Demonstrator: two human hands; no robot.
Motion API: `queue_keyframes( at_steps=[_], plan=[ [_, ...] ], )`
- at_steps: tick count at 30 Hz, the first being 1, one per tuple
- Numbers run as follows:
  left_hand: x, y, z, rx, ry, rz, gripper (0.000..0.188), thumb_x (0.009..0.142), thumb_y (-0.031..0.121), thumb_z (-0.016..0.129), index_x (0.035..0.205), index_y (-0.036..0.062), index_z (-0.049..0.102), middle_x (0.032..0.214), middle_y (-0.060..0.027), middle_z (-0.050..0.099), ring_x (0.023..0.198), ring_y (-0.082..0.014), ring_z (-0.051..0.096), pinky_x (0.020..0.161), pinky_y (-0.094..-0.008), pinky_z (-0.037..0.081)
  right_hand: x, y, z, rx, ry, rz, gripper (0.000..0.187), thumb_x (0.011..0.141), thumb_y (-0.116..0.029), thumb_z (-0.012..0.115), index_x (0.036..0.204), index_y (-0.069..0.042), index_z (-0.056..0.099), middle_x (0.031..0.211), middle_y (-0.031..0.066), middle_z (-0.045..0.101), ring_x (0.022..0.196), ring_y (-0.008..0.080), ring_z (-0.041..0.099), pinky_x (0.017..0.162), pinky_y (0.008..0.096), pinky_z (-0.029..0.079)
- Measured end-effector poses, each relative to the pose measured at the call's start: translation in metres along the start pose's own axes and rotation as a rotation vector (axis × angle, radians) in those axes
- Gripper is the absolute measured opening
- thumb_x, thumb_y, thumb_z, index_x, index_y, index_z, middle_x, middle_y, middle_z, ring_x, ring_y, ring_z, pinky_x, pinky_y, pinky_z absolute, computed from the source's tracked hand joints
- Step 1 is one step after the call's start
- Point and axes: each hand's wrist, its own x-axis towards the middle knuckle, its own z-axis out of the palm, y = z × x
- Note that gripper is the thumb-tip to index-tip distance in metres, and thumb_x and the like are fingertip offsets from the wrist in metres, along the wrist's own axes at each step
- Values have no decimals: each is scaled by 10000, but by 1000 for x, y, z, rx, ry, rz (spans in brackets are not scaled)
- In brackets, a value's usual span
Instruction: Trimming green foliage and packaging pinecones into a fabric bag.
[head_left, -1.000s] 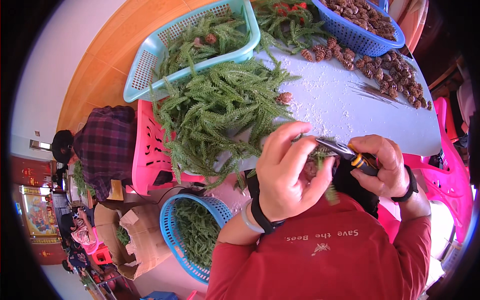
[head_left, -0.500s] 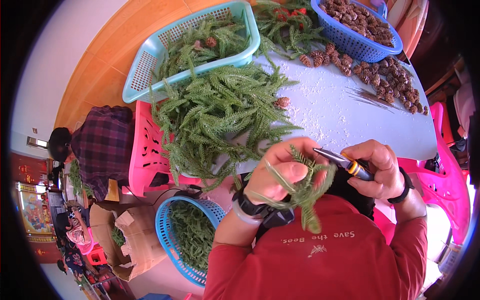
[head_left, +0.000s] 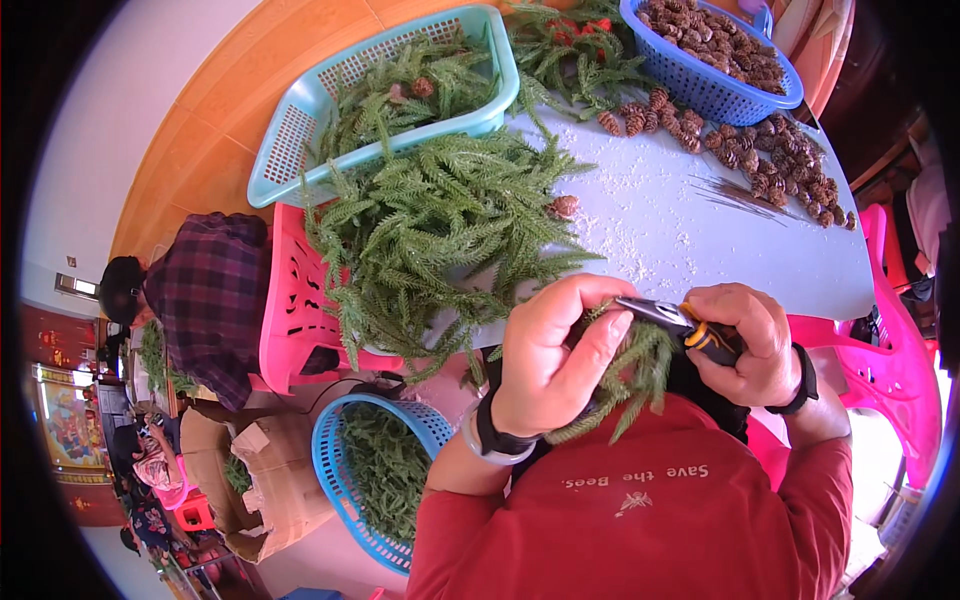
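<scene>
My left hand (head_left: pixel 555 350) is closed around a green artificial pine sprig (head_left: pixel 640 375), whose needled tips hang down in front of my red shirt. In my right hand (head_left: pixel 745 340) is a pair of pliers (head_left: pixel 655 313) with black and yellow handles. Its metal jaws reach across to the left fingertips, at the top of the sprig. Whether the jaws bite on anything is hidden by my fingers. Left of my hands, a big heap of pine sprigs (head_left: pixel 430 220) covers part of the pale table (head_left: pixel 740 245).
A teal basket (head_left: pixel 290 140) of sprigs stands far left. At the back right are a blue basket (head_left: pixel 715 105) and loose pine cones (head_left: pixel 790 165), beside thin wires (head_left: pixel 745 197). A round blue basket (head_left: pixel 330 480), a cardboard box (head_left: pixel 285 470) and a pink chair (head_left: pixel 285 290) stand left.
My left hand has turned, bringing its back and thumb into view, and the sprig has swung lower behind the pliers. The pliers' jaws have moved slightly left, up against the left fingertips.
</scene>
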Motion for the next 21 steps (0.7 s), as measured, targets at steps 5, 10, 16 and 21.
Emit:
queue_keyframes(
  at_steps=[5,10,16,21],
  plan=[
    [0,-6,-7,-700,-225,-209,147,888,75,589,965,-50,580,922,-108,655,776,-151,609,713,-236,478,4,-3,-6,-57,-30,-97,447,646,39,661,1062,10,501,912,189,620,750,315,628,650,362,501],
    [2,1,-4,-184,-12,42,103,845,31,599,917,-42,593,900,-126,655,768,-163,604,670,-245,475,4,-3,-7,24,-51,-32,466,641,12,672,1074,15,501,928,193,616,775,320,628,682,375,501],
    [0,5,-2,454,217,553,113,746,-18,656,852,-21,616,914,-157,644,771,-213,613,656,-274,482,-2,-11,-8,101,-83,46,507,634,-8,692,1101,28,498,984,191,612,837,310,628,723,375,496],
    [-1,0,3,567,304,643,126,728,-27,674,843,-19,623,936,-156,638,768,-219,611,652,-283,486,-5,-14,-7,124,-76,73,515,638,-10,708,1108,29,502,1010,188,613,864,301,630,747,360,499]
  ],
)
